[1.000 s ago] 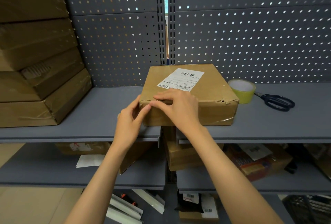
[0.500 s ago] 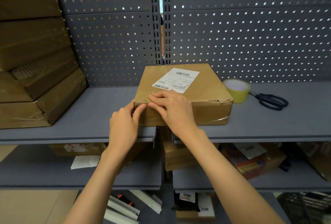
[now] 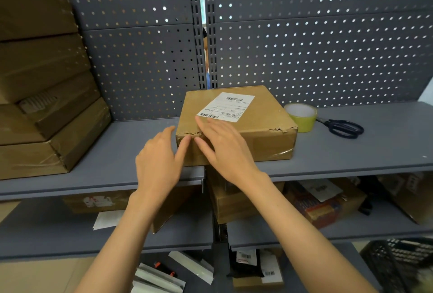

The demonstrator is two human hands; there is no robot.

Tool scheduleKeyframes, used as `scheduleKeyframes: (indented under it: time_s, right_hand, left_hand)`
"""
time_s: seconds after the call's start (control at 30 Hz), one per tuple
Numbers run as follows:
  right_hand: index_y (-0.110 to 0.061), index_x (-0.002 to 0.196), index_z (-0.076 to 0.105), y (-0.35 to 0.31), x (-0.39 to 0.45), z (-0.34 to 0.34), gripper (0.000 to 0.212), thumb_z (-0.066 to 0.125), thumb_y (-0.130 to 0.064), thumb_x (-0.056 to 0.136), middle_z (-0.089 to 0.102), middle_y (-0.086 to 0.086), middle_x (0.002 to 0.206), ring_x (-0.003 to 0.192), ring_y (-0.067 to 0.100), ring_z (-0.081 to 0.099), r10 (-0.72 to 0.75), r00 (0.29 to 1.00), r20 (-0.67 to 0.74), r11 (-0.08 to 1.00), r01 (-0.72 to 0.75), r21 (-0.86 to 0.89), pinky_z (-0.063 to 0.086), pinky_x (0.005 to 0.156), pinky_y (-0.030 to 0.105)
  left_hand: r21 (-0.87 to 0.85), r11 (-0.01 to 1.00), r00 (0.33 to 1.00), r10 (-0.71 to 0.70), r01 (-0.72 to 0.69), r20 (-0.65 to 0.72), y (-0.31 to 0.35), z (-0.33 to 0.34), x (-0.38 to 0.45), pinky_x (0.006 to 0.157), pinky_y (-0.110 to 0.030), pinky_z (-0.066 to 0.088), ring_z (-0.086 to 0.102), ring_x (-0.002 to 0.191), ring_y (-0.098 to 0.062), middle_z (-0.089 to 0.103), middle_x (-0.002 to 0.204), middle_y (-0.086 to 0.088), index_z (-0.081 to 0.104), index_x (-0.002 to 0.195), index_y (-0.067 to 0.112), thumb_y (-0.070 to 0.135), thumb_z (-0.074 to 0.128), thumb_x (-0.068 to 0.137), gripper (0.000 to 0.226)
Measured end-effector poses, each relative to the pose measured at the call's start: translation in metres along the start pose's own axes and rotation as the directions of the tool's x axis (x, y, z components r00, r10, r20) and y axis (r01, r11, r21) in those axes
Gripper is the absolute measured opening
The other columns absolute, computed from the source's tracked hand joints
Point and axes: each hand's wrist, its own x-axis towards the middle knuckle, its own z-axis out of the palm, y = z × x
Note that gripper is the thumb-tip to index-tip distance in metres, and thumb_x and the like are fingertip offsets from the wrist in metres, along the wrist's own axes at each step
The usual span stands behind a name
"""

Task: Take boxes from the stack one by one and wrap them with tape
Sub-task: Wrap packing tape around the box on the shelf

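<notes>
Where the two bare forearms reached up from the bottom of the view, both hands met at the near left corner of the cardboard box [image 3: 236, 126]. The left hand [image 3: 159, 159] lay with straight fingers, its index fingertip touching the torn corner edge. The right hand [image 3: 222, 142] rested flat, fingers extended over the top face and front edge beside it; neither hand gripped anything. The box sat on the grey shelf [image 3: 351, 152], spanning the seam between two shelf boards, with a white shipping label [image 3: 227, 106] on top and a crushed, ripped near right corner. Clear film seemed to gleam along its lower front edge, though the view was too soft to be sure. Just beside the box on the right stood a roll of yellow-green tape [image 3: 301, 117], and near that lay black scissors [image 3: 344, 127]. At the far left of the shelf rose a stack of boxes [image 3: 42, 95], wrapped in glossy film. Below, lower shelves [image 3: 70, 241] held more cartons, papers and packets. Behind everything stood a grey perforated back panel [image 3: 304, 46], with light showing through its holes and a narrow gap between its two uprights.
</notes>
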Motion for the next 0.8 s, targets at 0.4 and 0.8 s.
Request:
scheduleKeyframes:
  time_s: [0.4, 0.8]
  right_hand:
    - [-0.008, 0.075, 0.061, 0.05, -0.019, -0.067, 0.008, 0.065, -0.013, 0.079, 0.056, 0.004, 0.071, 0.065, 0.023, 0.054, 0.131, 0.933, -0.335, 0.908, -0.248, -0.337, 0.041, 0.059, 0.031]
    - [-0.007, 0.073, 0.061, 0.16, -0.071, -0.142, 0.012, 0.061, -0.018, 0.077, 0.055, 0.008, 0.069, 0.062, 0.031, 0.054, 0.222, 0.933, -0.284, 0.866, -0.322, -0.382, 0.043, 0.058, 0.034]
  left_hand:
    - [0.161, 0.902, 0.891, 0.424, -0.4, -0.162, 0.039, 0.002, 0.019, 0.061, -0.033, 0.039, 0.056, 0.069, -0.029, 0.064, 0.076, -0.01, 0.068, 0.084, 0.008, 0.032, 0.055, 0.083, 0.028]
    - [0.106, 0.89, 0.876, 0.456, -0.444, -0.156, 0.154, 0.05, 0.005, 0.059, -0.033, 0.042, 0.057, 0.067, -0.032, 0.064, 0.072, -0.01, 0.067, 0.078, 0.007, 0.03, 0.054, 0.081, 0.027]
